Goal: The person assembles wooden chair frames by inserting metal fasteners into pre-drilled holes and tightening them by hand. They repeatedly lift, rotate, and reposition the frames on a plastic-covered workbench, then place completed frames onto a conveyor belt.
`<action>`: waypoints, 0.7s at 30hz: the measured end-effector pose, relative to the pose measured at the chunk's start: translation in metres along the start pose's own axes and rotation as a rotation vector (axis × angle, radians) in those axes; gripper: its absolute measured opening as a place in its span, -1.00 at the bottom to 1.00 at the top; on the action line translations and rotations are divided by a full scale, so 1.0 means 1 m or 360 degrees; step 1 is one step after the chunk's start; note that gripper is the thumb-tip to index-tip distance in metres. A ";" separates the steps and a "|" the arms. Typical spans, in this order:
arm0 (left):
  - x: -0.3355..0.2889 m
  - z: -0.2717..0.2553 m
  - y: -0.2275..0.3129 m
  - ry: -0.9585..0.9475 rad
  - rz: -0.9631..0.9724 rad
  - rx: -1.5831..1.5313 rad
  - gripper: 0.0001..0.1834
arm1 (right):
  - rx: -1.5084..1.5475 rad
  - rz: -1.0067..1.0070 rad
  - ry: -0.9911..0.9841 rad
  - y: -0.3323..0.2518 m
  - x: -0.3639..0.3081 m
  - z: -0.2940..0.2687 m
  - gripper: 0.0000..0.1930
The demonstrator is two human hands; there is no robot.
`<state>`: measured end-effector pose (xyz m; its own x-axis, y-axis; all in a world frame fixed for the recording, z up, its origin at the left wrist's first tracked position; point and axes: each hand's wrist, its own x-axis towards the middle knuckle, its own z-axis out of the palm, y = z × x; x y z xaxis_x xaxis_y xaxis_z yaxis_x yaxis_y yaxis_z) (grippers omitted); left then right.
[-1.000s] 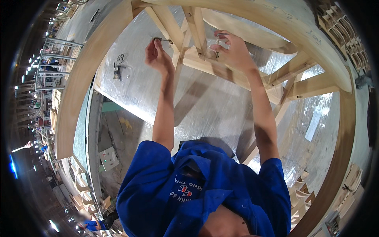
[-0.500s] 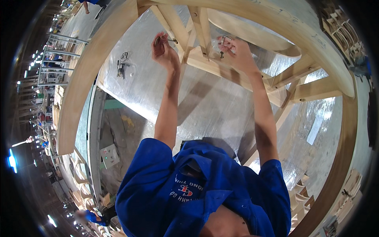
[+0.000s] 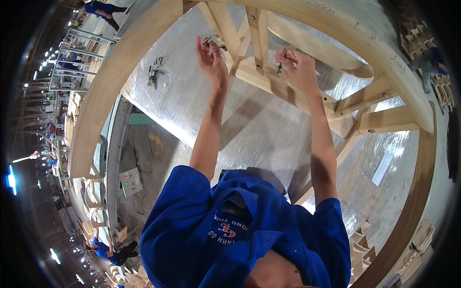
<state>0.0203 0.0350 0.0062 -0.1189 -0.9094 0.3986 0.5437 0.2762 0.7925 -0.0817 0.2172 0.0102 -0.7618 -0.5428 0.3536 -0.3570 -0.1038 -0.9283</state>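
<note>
My left hand (image 3: pixel 211 65) is raised beside a slanted wooden leg, its fingers loosely curled around several small metal fasteners (image 3: pixel 207 42) that look like bolts. My right hand (image 3: pixel 298 68) pinches a thin metal piece (image 3: pixel 284 51) between thumb and fingers. Below those fingers hangs a small dark metal part (image 3: pixel 279 68); its kind is too small to tell. Both hands are over a pale wooden furniture frame (image 3: pixel 269 84) with round holes in its bars. Between my hands stands an upright wooden bar (image 3: pixel 257 36).
A large curved wooden rim (image 3: pixel 103 79) arches around me. On the film-covered work surface (image 3: pixel 180 96) lies a small pile of metal hardware (image 3: pixel 152 77). A grey control box (image 3: pixel 130 182) sits lower left. One person (image 3: pixel 102 9) is at the upper left, another (image 3: pixel 108 252) at the lower left.
The furniture shifts slightly right and down in view. My right fingers now hold the thin metal piece more upright. Both people at left come further into view.
</note>
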 end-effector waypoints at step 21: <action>0.011 -0.017 -0.003 -0.0138 0.0073 0.0182 -0.88 | -0.0875 -0.0112 0.0375 0.006 -0.008 0.023 -0.61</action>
<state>0.0314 0.0193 0.0003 -0.1700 -0.8661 0.4701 0.4527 0.3551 0.8179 -0.0649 0.2022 -0.0006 -0.8031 -0.3444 0.4863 -0.5902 0.3477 -0.7285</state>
